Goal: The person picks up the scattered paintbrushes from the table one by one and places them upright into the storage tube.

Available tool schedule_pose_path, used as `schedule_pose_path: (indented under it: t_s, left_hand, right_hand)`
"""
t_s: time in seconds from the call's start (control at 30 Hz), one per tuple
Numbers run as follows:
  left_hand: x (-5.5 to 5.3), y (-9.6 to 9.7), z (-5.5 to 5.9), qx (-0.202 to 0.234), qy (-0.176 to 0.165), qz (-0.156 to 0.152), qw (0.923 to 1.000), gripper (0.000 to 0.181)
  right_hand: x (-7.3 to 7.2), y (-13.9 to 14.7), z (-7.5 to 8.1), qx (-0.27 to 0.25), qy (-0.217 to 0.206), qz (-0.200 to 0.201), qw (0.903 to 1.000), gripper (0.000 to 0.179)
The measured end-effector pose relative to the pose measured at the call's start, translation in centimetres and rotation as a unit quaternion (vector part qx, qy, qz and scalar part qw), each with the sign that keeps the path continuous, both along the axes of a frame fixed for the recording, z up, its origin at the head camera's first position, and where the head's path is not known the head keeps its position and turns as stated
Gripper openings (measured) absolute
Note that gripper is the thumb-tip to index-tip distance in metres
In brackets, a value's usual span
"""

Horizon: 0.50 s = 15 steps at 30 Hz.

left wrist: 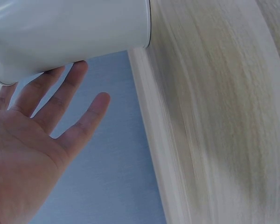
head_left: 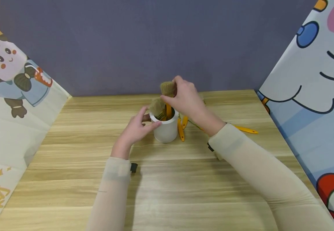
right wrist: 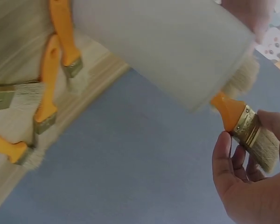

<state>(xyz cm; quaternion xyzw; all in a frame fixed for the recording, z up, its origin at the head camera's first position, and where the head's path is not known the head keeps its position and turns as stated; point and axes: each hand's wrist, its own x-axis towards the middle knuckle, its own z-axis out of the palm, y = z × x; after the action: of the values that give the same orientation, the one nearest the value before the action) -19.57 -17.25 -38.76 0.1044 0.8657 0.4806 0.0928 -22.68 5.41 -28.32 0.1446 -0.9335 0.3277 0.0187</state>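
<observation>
Nearby, loose brushes (head_left: 180,131), left hand (head_left: 136,129) gripping white pot (head_left: 166,132), right hand (head_left: 186,98) pinching paintbrush (right wrist: 247,126)

A grey-purple wall (head_left: 121,48) rose behind the wood-grain table (head_left: 184,192). The left panel (head_left: 5,131) bore a cartoon figure (head_left: 29,85); the right panel (head_left: 295,77) showed a blue oval (head_left: 309,35).

Head view: high over table (head_left: 167,195), facing forward-down, far edge and both its corners in sight. Wrist views: low, close, rolled sideways, facing far edge. All share white cup (head_left: 165,133).
</observation>
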Motion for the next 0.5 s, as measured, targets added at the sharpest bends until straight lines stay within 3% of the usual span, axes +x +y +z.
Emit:
schedule_pose_path:
  t_s: [0.17,0.4,0.5]
  left_hand:
    - [0.1,0.0,0.0,0.000,0.008,0.002,1.0000,0.082]
    - [0.0,0.4,-0.1,0.001,0.005,0.003,1.0000,0.083]
    - [0.0,0.6,-0.1,0.001,0.005,0.004,1.0000,0.084]
  right_hand:
    - [-0.4,0.0,-1.1,0.037,-0.001,-0.007,0.9993,0.061]
    - [-0.8,0.1,-2.1,0.045,0.016,0.020,0.9986,0.031]
    - [-0.9,0.2,-2.2,0.043,0.014,0.030,0.9985,0.029]
